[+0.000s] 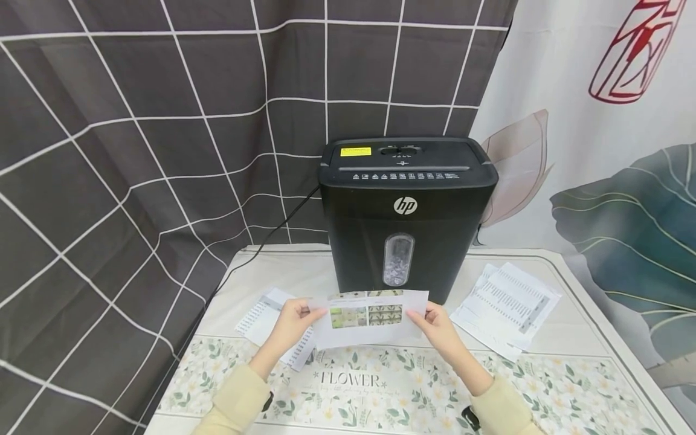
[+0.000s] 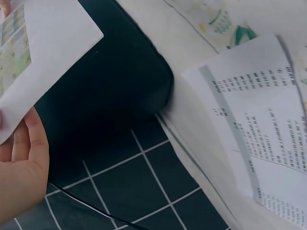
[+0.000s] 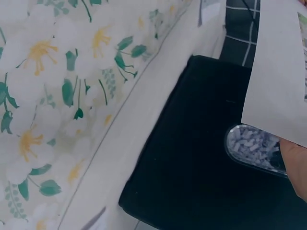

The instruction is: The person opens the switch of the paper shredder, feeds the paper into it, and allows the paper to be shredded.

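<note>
A sheet of paper [image 1: 359,335] with printed colour pictures is held up between both hands, in front of the black HP paper shredder [image 1: 359,235]. At its left edge my left hand [image 1: 296,323] pinches it, thumb on the near face; the left wrist view shows this hand [image 2: 24,163] with its fingers behind the paper [image 2: 53,28]. My right hand [image 1: 437,329] pinches the opposite edge. Only a small part of the right hand [image 3: 296,165] shows in the right wrist view, by the paper's edge. Shredded bits fill the shredder's window [image 3: 254,146].
Printed sheets [image 1: 258,320] lie on the table left of the shredder, partly under the left hand. Another stack of printed sheets [image 1: 505,305] lies to the right. A black cord [image 1: 261,248] runs from the shredder leftward. A dark gridded curtain [image 1: 217,78] hangs behind.
</note>
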Demonstrator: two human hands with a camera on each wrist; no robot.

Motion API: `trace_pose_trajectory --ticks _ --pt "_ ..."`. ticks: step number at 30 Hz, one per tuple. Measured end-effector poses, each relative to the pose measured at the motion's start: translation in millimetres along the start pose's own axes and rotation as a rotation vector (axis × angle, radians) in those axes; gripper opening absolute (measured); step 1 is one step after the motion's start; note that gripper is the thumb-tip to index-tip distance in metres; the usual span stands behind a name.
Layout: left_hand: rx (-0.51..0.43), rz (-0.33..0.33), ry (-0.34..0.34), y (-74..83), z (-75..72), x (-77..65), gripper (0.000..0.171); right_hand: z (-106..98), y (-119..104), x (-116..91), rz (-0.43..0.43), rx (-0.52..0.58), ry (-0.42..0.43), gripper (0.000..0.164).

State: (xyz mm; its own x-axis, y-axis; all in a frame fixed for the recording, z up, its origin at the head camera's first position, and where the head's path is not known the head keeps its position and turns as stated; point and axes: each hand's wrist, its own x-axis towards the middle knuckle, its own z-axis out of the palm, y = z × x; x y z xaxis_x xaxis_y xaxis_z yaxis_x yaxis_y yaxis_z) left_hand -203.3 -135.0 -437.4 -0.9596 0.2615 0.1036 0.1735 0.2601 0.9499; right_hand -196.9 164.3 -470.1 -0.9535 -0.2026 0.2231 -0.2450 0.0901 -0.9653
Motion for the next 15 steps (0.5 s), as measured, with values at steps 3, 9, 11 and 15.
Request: trace_pose_trajectory --ticks 3,9,11,15 --pt "-0.007 -0.006 0.044 6.4 2.3 0.4 0.023 -2 -6 0 0.005 -0.017 0.019 0.027" --pt "0.037 -0.04 0.198 21.7 4.4 4.1 0.015 -7 -24 1 0.043 -0.021 0.121 0.026" --pt "0.056 -0.023 0.236 25.4 3.7 5.8 0.014 -7 -31 2 0.053 -0.005 0.172 0.025" --pt "0.069 0.001 0.258 31.2 3.7 8.6 0.012 -9 -38 2 0.065 0.005 0.273 0.017"
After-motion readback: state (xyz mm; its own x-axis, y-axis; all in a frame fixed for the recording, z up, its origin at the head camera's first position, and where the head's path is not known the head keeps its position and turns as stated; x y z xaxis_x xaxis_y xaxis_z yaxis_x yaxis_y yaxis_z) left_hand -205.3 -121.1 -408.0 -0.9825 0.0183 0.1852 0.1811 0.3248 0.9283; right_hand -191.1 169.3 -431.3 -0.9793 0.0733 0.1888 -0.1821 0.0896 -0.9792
